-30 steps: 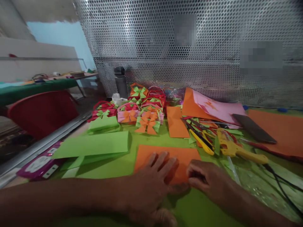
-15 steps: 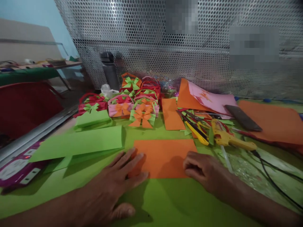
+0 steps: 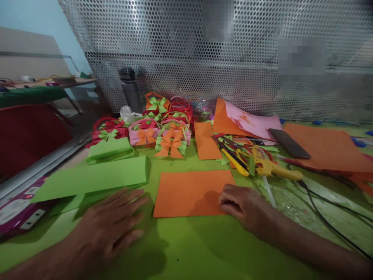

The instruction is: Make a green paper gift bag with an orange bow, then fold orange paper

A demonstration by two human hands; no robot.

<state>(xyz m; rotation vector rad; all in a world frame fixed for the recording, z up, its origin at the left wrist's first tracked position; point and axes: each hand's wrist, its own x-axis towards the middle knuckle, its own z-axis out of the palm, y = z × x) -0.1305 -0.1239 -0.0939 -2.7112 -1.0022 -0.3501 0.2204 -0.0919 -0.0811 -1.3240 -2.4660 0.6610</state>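
A flat orange sheet of paper lies on the green tabletop in front of me. My left hand hovers or rests to its left, fingers stretched out and slightly blurred, apart from the sheet and holding nothing. Curled closed, my right hand sits over the sheet's right edge; whatever its fingers hold, if anything, is hidden. Near the left hand is a folded green paper, with a smaller folded green piece behind it. Beyond the sheet stands a cluster of small paper baskets with bows.
A yellow glue gun with a black cord, a yellow cutter and a dark phone lie on the right. Orange strip and pink paper lie behind. A grey bottle stands by the perforated metal panel.
My left hand has lifted or slid off the orange sheet's left end and moved left. My right hand stays at the right edge. The whole view has shifted slightly.
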